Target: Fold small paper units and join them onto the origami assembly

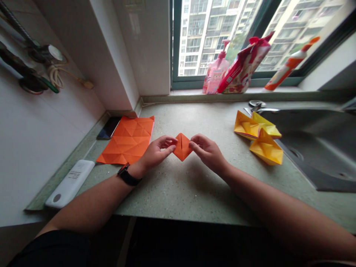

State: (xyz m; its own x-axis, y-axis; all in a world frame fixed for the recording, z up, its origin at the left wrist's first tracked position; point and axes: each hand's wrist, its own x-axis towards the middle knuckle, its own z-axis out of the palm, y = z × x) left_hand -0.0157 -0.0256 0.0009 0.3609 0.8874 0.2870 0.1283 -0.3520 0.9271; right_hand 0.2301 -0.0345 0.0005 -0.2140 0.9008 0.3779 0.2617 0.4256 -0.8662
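Between my hands is a small orange folded paper [182,147], diamond-shaped with a slit down its middle. My left hand [159,150] pinches its left corner between thumb and fingers. At the right corner, the thumb and bent fingers of my right hand [206,150] grip it too. The paper is held above the counter. Left of it lie creased orange paper sheets [128,139], partly behind my left hand. On the right stand a yellow-orange paper boat [266,148], another orange-yellow paper boat [244,124] and a brighter yellow one [268,126] behind.
A steel sink [319,144] is set into the counter [178,196] at right, with a tape roll [256,104] near its corner. A phone [109,128] and a white power bank [70,183] lie left. A pump bottle [216,74], red bag [244,66] and orange-white bottle [290,66] line the windowsill.
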